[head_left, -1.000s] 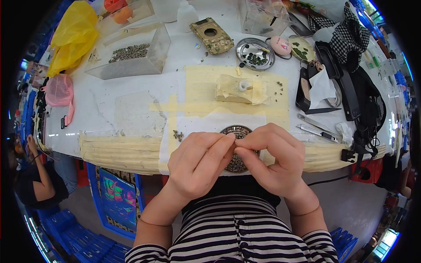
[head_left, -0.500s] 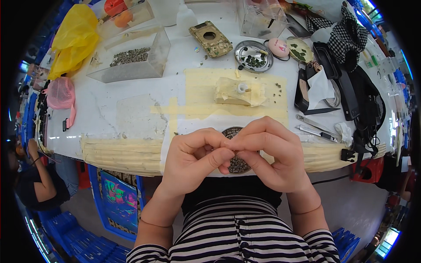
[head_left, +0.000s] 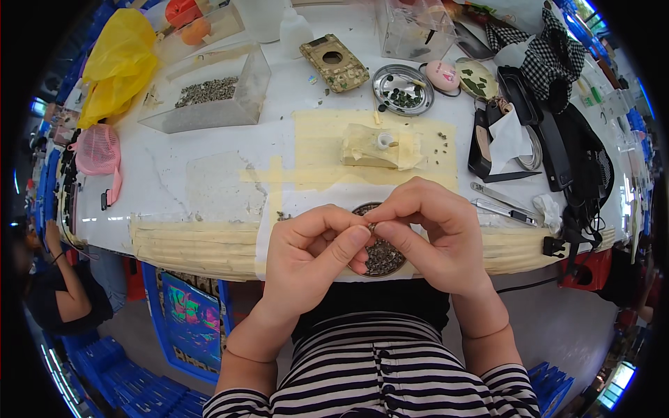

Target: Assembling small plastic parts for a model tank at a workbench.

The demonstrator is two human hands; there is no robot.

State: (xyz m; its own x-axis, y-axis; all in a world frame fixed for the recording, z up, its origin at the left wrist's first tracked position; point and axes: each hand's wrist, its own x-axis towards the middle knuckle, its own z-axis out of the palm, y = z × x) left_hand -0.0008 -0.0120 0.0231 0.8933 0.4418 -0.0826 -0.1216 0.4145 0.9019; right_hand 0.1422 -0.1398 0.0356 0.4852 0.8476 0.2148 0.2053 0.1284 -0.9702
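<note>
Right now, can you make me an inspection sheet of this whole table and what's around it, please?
Surface: white table, tan tape along its front edge.
Job's things: round dish of small grey pieces, under the hands.
Clutter: yellow bag and clear bin at the far left; camouflage-patterned part and metal plate farther back; craft knife on the right.
Hands: left hand and right hand meet at the fingertips, each grip pinched, seemingly on a tiny piece, too small to identify.
Cables: dark cord at lower right.
Surroundings: another person at left; blue crates.
</note>
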